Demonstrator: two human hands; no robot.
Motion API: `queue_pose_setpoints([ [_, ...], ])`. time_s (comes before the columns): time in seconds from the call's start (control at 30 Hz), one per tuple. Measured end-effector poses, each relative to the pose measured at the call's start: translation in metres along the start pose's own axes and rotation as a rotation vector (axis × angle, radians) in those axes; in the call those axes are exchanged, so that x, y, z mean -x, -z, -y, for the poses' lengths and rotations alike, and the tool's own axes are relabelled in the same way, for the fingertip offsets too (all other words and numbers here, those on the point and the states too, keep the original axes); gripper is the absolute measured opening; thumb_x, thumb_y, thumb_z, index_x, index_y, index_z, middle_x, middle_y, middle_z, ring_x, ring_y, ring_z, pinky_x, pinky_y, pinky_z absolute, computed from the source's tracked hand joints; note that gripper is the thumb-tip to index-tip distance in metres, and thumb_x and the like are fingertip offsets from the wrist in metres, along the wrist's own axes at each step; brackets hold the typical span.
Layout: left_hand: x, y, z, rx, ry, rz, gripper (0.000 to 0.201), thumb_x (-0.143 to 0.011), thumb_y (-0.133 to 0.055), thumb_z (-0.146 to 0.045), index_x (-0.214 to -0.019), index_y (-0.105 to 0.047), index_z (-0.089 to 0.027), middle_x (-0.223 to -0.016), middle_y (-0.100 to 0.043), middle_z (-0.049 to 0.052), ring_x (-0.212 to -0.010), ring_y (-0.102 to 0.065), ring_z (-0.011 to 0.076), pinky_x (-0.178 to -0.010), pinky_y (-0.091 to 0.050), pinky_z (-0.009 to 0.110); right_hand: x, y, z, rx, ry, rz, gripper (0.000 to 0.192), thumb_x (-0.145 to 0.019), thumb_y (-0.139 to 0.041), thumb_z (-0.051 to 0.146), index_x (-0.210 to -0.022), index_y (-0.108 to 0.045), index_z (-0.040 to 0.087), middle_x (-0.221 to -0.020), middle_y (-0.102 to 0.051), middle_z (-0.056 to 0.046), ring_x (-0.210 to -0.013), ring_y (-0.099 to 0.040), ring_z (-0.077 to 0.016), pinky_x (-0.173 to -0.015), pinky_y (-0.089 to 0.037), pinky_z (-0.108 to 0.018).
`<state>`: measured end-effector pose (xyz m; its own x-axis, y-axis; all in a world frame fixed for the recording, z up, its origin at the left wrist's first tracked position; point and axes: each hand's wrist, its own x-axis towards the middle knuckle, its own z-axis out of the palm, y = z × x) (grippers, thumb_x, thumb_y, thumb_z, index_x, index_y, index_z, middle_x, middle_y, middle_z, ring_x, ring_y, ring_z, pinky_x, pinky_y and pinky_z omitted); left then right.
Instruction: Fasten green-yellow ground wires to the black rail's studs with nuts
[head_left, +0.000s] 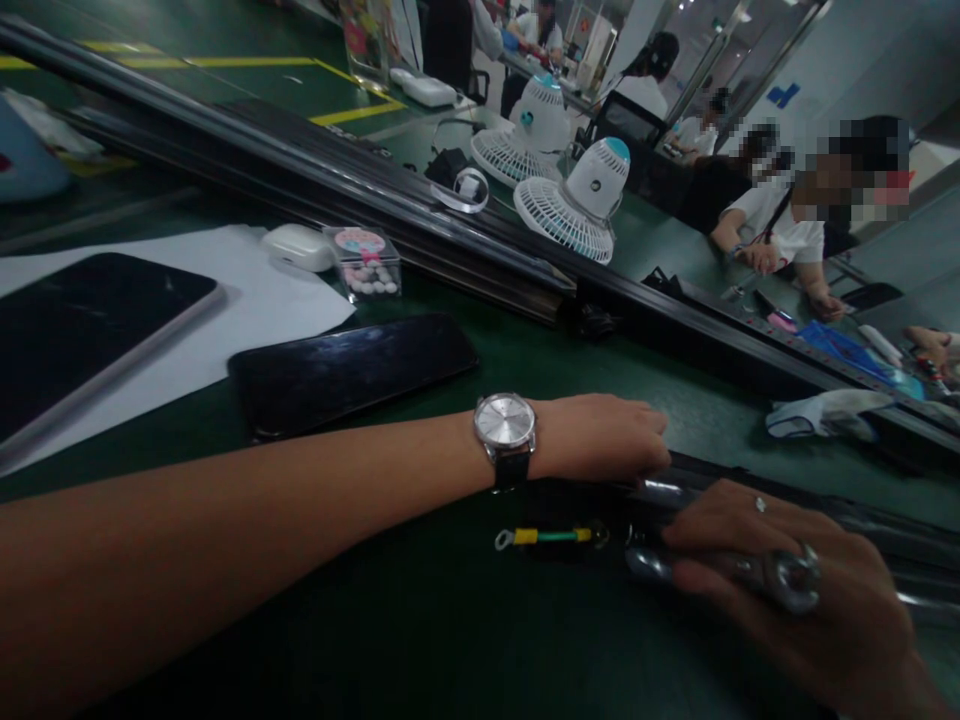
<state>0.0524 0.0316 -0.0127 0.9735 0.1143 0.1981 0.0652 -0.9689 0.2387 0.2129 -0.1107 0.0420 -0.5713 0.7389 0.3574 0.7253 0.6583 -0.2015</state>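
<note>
On the green bench, right hand (pixel 787 590) closes around a chrome wrench (pixel 742 572), its ring end jutting past the fingers. Left hand (pixel 600 438), wristwatch (pixel 505 422) up, lies flat, fingers pressing the dark metal rail (pixel 862 520). Just left of the wrench lies a green-yellow ground wire (pixel 551 537). Judged risk: a slipping wrench could pinch the bracing fingers or knock the nearby phone (pixel 352 372). No legible writing.

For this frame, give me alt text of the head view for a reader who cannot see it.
A left hand wearing a wristwatch rests on a dark metal part; the right hand grips a wrench. A green wire lies beside them.
</note>
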Motion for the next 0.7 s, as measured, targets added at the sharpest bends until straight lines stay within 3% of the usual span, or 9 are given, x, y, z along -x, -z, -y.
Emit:
queue_pose_setpoints([
  [0.33,0.001,0.0,0.0,0.0,-0.025,-0.011,0.004,-0.094,-0.069,-0.023,-0.095,-0.072,-0.02,-0.11,-0.066,0.007,-0.1,-0.06,0.019,-0.068,-0.04,0.03,-0.002,-0.012,0.007,-0.024,-0.04,-0.08,0.01,-0.1,-0.063,0.03,-0.095,-0.066,0.022,-0.075,-0.077,0.0,-0.064,-0.075,-0.0138,-0.055,-0.058,-0.02],
  [0.43,0.002,0.002,0.0,-0.002,-0.021,-0.003,0.005,-0.094,-0.069,-0.023,-0.096,-0.071,-0.019,-0.112,-0.066,0.007,-0.099,-0.059,0.0184,-0.07,-0.041,0.029,-0.003,-0.006,0.003,-0.042,0.065,-0.005,0.008,-0.101,-0.059,0.023,-0.099,-0.066,0.02,-0.079,-0.078,-0.001,-0.069,-0.076,-0.0145,-0.062,-0.06,-0.023],
  [0.57,0.001,0.003,-0.001,-0.005,-0.018,0.01,0.006,-0.095,-0.067,-0.024,-0.097,-0.072,-0.02,-0.112,-0.065,0.007,-0.1,-0.059,0.0187,-0.072,-0.042,0.029,-0.003,0.01,-0.006,-0.026,0.264,0.221,0.021,-0.099,-0.059,0.017,-0.119,-0.065,0.02,-0.098,-0.079,-0.003,-0.089,-0.077,-0.0183,-0.081,-0.062,-0.032],
  [0.7,0.0,0.002,-0.001,-0.014,-0.006,0.014,0.007,-0.095,-0.068,-0.023,-0.099,-0.072,-0.02,-0.112,-0.065,0.007,-0.101,-0.059,0.0188,-0.071,-0.041,0.03,-0.003,0.014,-0.003,0.015,0.154,0.097,0.011,-0.103,-0.056,0.025,-0.109,-0.065,0.02,-0.089,-0.08,-0.003,-0.085,-0.077,-0.0168,-0.077,-0.062,-0.028],
])
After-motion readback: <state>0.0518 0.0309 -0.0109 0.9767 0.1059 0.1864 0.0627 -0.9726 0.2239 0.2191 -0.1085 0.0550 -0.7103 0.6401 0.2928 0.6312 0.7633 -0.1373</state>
